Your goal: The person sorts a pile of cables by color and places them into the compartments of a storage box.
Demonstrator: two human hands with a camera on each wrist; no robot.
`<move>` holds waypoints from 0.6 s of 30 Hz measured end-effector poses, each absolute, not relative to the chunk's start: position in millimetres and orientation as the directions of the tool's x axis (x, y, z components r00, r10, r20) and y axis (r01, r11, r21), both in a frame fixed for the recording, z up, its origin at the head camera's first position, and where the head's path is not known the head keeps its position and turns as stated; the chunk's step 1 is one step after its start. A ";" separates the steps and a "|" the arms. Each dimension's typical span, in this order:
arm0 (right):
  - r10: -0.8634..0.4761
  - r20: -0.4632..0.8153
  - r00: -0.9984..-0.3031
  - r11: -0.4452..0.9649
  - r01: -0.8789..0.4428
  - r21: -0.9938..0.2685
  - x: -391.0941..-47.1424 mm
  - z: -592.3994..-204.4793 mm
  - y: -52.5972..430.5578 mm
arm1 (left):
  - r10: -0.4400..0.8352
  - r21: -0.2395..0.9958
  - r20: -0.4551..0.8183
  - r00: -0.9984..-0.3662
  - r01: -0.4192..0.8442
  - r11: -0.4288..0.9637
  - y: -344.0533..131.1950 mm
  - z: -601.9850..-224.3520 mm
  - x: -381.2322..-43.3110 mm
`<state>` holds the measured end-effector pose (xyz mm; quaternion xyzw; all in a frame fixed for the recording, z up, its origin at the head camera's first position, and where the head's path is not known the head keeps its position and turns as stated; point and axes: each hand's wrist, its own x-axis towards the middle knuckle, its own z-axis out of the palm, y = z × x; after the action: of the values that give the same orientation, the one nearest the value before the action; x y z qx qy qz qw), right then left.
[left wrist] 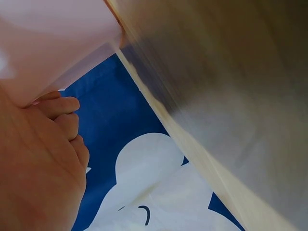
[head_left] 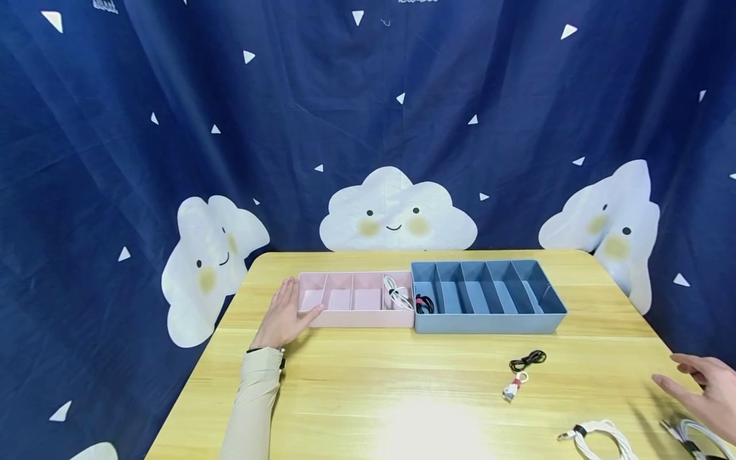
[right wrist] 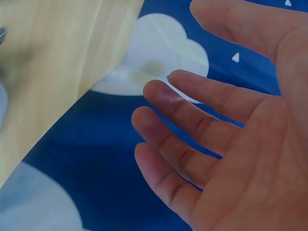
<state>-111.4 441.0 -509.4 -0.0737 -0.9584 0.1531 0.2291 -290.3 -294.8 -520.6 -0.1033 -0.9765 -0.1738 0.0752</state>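
Observation:
My left hand (head_left: 282,316) rests against the left end of a pink divided box (head_left: 356,319), its fingers straight along the end wall and its thumb across the front rim. In the left wrist view, the hand (left wrist: 43,159) lies beside the box's pink wall (left wrist: 57,38). Off at the table's right edge, my right hand (head_left: 710,393) hovers with fingers spread and holds nothing. Its bare palm and fingers (right wrist: 178,144) show in the right wrist view. Just below that hand lies a grey-white cable (head_left: 698,434), partly cut off by the frame. Left of it is a coiled white cable (head_left: 609,431) with a black tie.
A blue divided box (head_left: 489,324) abuts the pink one; a black cable (head_left: 424,305) lies in its leftmost compartment. The pink box's rightmost compartment holds a white cable (head_left: 397,292). A black cable (head_left: 528,361) and a short white cable (head_left: 514,387) with a red tie lie in front.

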 end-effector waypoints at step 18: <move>0.299 0.373 -0.878 0.890 0.115 -0.442 -79.1 -546.2 459.7 | 0.175 0.324 0.177 -0.969 0.225 0.919 -295.9 -519.8 -288.6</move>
<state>-79.1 459.7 -546.2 -0.1093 -0.9465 0.2081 0.2212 -288.6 -295.9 -519.8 -0.1023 -0.9769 -0.1733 0.0722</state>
